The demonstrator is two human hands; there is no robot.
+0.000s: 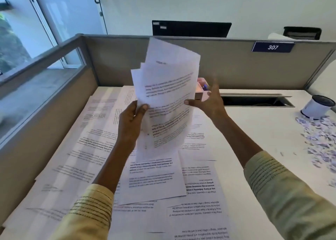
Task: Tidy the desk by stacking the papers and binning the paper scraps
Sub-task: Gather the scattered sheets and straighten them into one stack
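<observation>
1. Sheaf of white printed paper sheets [166,101]: raised upright above the desk, pinched by left hand [131,119].
2. Right hand [209,101]: fingers spread, thumb touching the sheaf's edge.
3. Loose printed pages [152,181]: strewn over white desk [254,130].
4. Paper scraps [320,138]: heaped at right, beside white cylindrical bin [317,108].

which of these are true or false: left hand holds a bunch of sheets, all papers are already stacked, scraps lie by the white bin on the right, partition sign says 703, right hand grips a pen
1. The left hand holds a bunch of sheets up above the desk. True.
2. All papers are already stacked. False: many loose sheets lie spread over the desk.
3. Paper scraps lie by the white bin on the right. True.
4. The partition sign says 703. False: it reads 307.
5. The right hand grips a pen. False: its fingers are spread at the sheets' right edge, holding no pen.
</observation>
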